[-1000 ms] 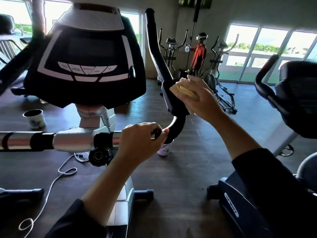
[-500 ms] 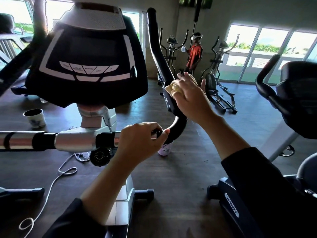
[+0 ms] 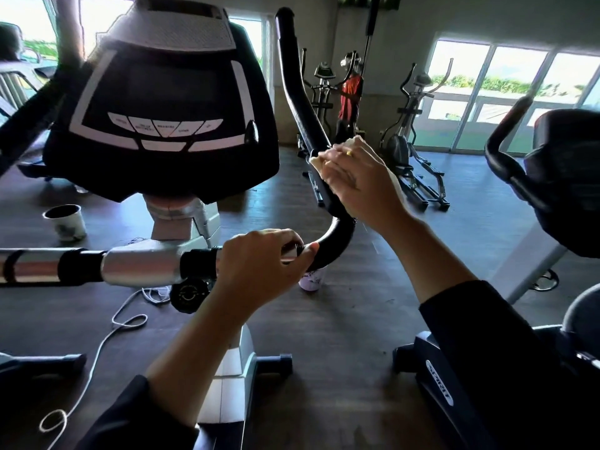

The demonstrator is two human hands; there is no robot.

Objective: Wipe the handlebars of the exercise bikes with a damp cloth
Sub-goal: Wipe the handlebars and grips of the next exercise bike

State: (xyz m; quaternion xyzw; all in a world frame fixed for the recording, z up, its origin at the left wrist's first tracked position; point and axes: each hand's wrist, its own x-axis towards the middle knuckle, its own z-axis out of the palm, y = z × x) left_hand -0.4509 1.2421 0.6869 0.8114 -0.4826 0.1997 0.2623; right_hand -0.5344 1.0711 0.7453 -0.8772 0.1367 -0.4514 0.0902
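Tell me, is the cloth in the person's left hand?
No, the right hand presses the cloth on the black handlebar; the left hand grips the bar's lower end.

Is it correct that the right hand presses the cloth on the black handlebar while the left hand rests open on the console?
Not quite. In the head view the left hand does not rest on the console; it grips the silver bar below. The right hand does press the cloth on the black handlebar.

1. Handlebar (image 3: 300, 102): black grip, silver crossbar (image 3: 139, 263).
2. Cloth (image 3: 316, 162): pale cream.
3. Console (image 3: 162, 102): black, white trim and buttons.
4. Sleeves (image 3: 480, 345): black.
5. Floor (image 3: 341, 336): dark brown wood.
6. Cable (image 3: 97, 352): white.
7. Person's (image 3: 350, 92) shirt: red.
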